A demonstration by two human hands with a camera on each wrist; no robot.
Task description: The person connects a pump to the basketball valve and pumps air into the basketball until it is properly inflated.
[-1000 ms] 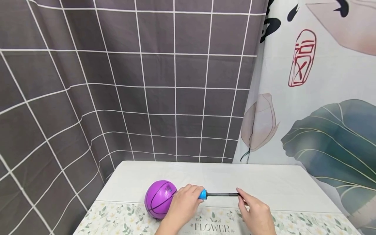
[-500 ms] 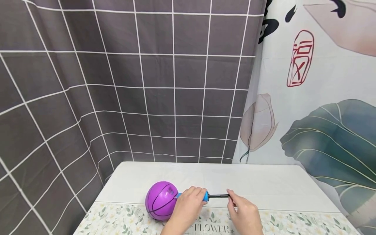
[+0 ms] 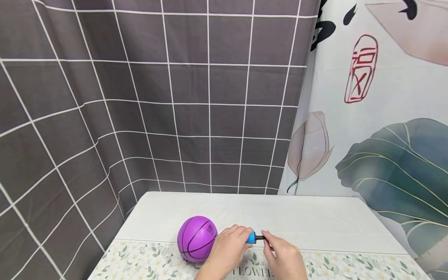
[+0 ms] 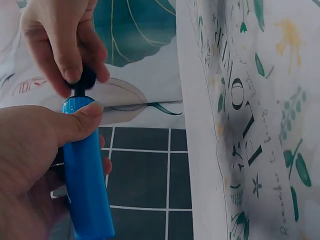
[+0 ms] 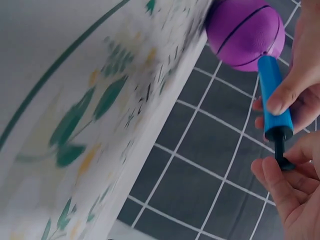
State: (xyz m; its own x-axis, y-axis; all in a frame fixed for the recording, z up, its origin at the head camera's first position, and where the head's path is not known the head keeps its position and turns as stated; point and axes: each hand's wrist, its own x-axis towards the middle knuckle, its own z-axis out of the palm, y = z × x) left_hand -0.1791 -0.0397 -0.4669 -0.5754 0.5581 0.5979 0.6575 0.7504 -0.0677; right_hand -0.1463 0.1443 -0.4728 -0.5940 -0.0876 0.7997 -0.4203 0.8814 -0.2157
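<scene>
A blue hand pump (image 4: 87, 175) with a black plunger rod is held sideways above the table in the head view. My left hand (image 3: 229, 249) grips its blue barrel, thumb laid along it in the left wrist view. The fingers of my right hand (image 3: 284, 254) pinch the black handle (image 5: 285, 163) at the rod's end, and only a short length of rod shows. A purple ball (image 3: 197, 239) with black basketball lines sits left of my left hand. In the right wrist view the pump's far tip meets the ball through a thin needle (image 5: 265, 53).
The table (image 3: 259, 214) wears a white cover with a floral, lettered front band. Behind it hangs a dark grey curtain (image 3: 189, 116) with white grid lines. A white cloth (image 3: 329, 163) with leaf and petal prints hangs at the right.
My right hand has moved left toward my left hand, pushing the plunger rod into the barrel. The ball and left hand have shifted slightly right.
</scene>
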